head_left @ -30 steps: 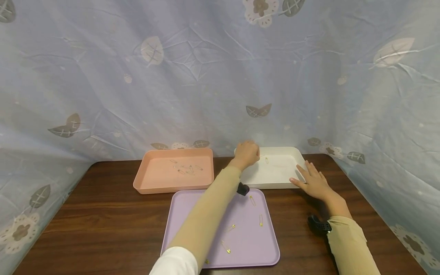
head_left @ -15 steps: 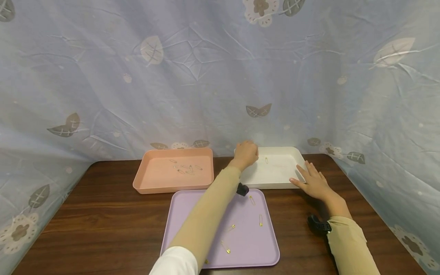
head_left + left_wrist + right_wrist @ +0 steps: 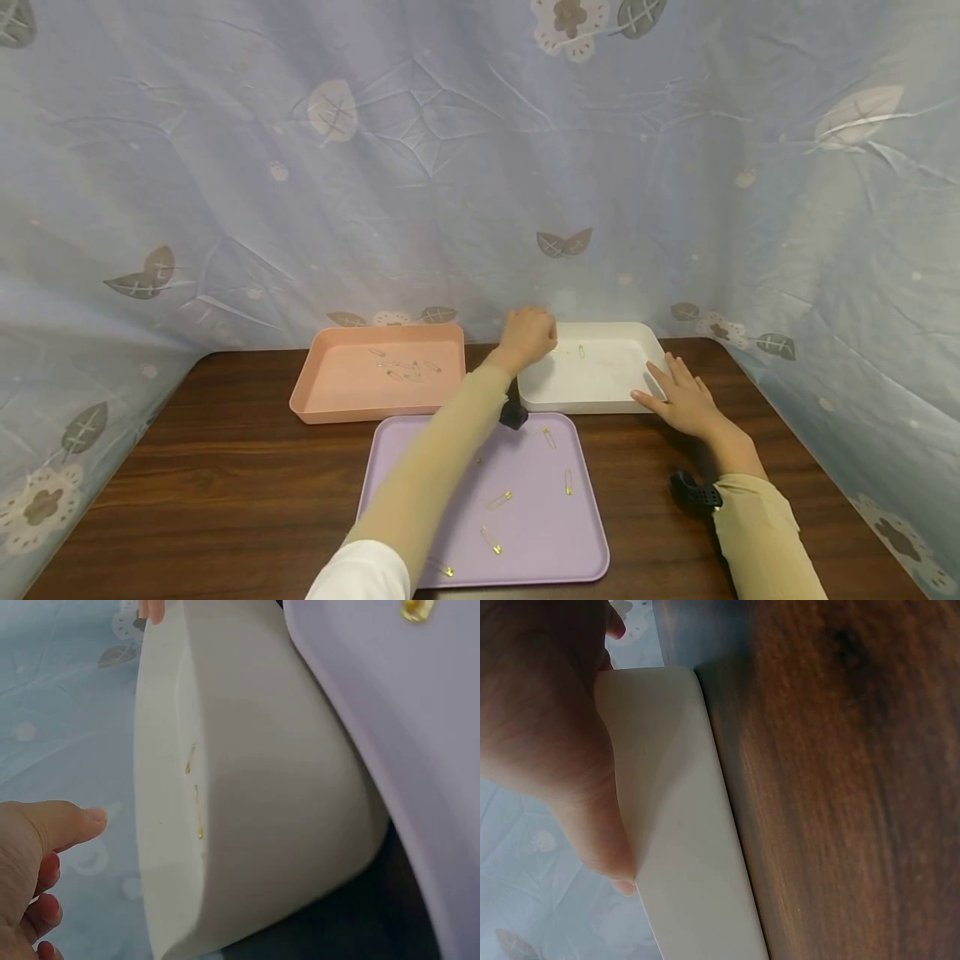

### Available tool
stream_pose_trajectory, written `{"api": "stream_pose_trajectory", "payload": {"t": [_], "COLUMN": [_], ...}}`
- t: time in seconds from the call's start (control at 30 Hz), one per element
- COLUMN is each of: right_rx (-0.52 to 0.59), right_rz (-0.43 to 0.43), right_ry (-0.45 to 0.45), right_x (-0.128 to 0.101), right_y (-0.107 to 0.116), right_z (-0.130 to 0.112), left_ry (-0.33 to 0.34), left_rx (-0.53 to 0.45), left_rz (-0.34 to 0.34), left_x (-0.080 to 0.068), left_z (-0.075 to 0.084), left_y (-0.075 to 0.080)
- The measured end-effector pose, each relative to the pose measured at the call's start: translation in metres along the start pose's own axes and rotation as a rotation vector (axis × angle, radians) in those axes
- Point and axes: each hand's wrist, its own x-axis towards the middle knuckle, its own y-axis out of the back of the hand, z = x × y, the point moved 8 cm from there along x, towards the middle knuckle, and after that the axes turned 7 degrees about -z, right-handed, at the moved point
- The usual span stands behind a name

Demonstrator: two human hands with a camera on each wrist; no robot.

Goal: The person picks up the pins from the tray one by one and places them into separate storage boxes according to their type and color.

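Note:
My left hand [image 3: 531,332] hovers over the back left corner of the white tray [image 3: 600,385]. In the left wrist view this hand [image 3: 45,847] has its thumb out and its fingers loosely curled, with nothing in them. Thin gold safety pins [image 3: 191,758] lie inside the white tray [image 3: 262,787]; the head view shows one pin [image 3: 581,351]. My right hand [image 3: 678,398] rests flat on the tray's front right corner. In the right wrist view its thumb lies against the rim [image 3: 682,825].
A purple tray [image 3: 525,533] with several gold safety pins [image 3: 500,498] lies in front of me on the dark wooden table [image 3: 225,467]. A pink tray [image 3: 337,393] holding several silver pins [image 3: 408,369] sits at the back left. A blue leaf-print cloth [image 3: 450,167] hangs behind and beside the table.
My left hand has shifted slightly left, toward the white tray's left rim. The right hand has stayed on the tray's corner.

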Motion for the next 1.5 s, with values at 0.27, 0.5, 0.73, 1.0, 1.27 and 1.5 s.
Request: {"api": "stream_pose_trajectory", "payload": {"t": [0.27, 0.5, 0.73, 1.0, 1.27, 1.5], "right_rx": [0.003, 0.007, 0.005, -0.005, -0.011, -0.017], "right_rz": [-0.002, 0.003, 0.002, -0.003, -0.019, -0.024], "right_ry": [-0.006, -0.006, -0.002, 0.002, -0.003, -0.005], "right_x": [0.000, -0.003, -0.002, -0.002, -0.004, -0.003], "right_y": [-0.001, -0.002, -0.003, 0.001, 0.003, 0.002], "right_z": [0.002, 0.001, 0.001, -0.003, -0.006, -0.005], "left_ry": [-0.081, -0.137, -0.173, -0.186, -0.237, -0.251], "left_rx": [0.051, 0.079, 0.071, 0.010, -0.011, -0.025], "left_rz": [0.053, 0.096, 0.135, 0.170, 0.197, 0.202], "left_x": [-0.016, -0.038, -0.064, -0.097, -0.131, -0.151], "left_z": [-0.001, 0.001, -0.005, -0.021, -0.033, -0.044], "left_y": [0.010, 0.025, 0.037, 0.047, 0.047, 0.037]}}
